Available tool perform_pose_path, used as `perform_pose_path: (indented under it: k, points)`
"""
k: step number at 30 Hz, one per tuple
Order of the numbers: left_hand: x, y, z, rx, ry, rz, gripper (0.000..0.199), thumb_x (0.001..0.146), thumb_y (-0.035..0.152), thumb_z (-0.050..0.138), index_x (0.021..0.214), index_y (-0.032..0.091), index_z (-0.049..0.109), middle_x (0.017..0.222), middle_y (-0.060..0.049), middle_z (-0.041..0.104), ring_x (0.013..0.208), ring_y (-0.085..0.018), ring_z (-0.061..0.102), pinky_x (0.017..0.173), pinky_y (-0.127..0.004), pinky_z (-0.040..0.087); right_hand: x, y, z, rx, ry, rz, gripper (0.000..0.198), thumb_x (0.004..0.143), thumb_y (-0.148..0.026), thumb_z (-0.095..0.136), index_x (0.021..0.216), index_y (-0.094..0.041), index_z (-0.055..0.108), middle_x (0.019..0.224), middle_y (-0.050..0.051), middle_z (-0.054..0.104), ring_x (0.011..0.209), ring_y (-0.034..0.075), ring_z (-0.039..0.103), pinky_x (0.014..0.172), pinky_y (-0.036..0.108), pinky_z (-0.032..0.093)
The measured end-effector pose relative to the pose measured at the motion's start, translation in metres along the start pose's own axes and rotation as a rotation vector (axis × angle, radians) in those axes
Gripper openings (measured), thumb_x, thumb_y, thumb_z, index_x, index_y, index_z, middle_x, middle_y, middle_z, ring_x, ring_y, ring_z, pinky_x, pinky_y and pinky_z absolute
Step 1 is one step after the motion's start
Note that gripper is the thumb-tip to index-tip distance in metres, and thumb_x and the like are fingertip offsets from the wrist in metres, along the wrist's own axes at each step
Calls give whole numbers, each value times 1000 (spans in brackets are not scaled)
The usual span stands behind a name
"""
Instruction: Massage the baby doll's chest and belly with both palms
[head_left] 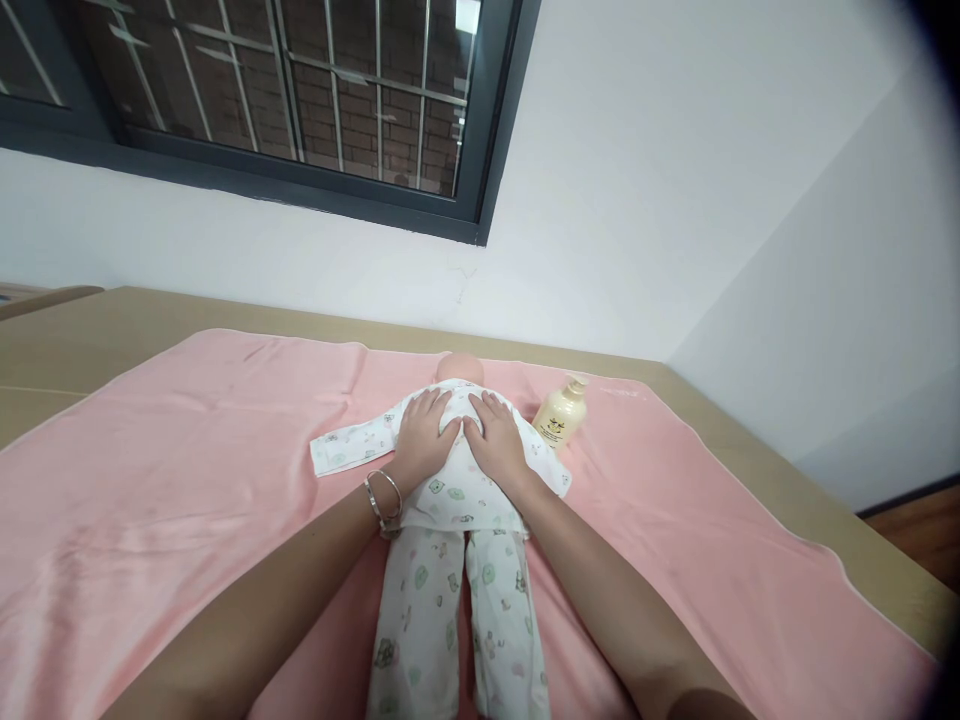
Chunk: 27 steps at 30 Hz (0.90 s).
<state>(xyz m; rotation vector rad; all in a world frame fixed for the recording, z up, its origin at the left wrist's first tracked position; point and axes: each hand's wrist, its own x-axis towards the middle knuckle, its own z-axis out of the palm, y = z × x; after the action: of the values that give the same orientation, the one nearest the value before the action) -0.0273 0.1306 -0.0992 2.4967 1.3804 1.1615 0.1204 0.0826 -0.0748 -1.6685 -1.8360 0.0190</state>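
Note:
A baby doll [460, 368] lies on a pink blanket [247, 430], its head toward the wall. It wears a white printed top [457, 497] and matching trousers [420, 610]. My left hand [425, 437] rests flat on the left side of the doll's upper body, fingers apart. On the right side of it, my right hand [495, 437] lies flat in the same way, the two thumbs close together. Neither hand grips anything. The doll's face cannot be seen. A cream pump bottle [562, 412] stands just right of the doll's right-hand sleeve.
Under the blanket is a light wooden table [180, 308], its far edge against a white wall [600, 200]. A dark-framed window [300, 170] with metal bars is above. Another wall [862, 330] meets it at the right.

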Motion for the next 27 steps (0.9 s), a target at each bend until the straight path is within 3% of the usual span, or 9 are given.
perform_pose_path:
  k: [11,16,20,23,27]
  points:
    - [-3,9,-6,51,54,-67,47,89,38,49,130,16,54,132,-14,54,125,-30,47,109,-47,37,-10,-11,-5,-125,82,63,43,95,-35,40,132,-20,54,136,11,55,130,27,46,103,41,40]
    - [-1,6,-4,97,-2,-52,54,90,40,45,136,12,47,137,-18,49,130,-33,42,110,-52,32,0,2,-1,-92,3,2,49,96,-35,39,138,-13,48,144,15,46,137,28,36,113,43,27]
    - [-1,5,-5,93,-56,39,49,94,36,38,138,15,43,144,-15,45,136,-31,36,113,-54,27,8,6,-2,-54,-99,-82,52,97,-33,37,144,-13,40,151,15,36,142,28,27,115,47,20]
    - [-4,10,-8,110,8,72,42,94,32,37,131,17,51,137,-14,52,131,-29,43,110,-50,33,3,-6,-9,-78,-109,-79,48,96,-28,36,142,-16,44,150,15,39,141,30,30,113,48,25]
    - [-8,17,-11,124,131,10,34,92,32,42,116,18,62,120,-14,61,117,-29,53,100,-45,45,-7,-23,-17,-128,-97,-14,45,94,-25,38,135,-18,53,139,16,51,133,31,42,106,45,35]
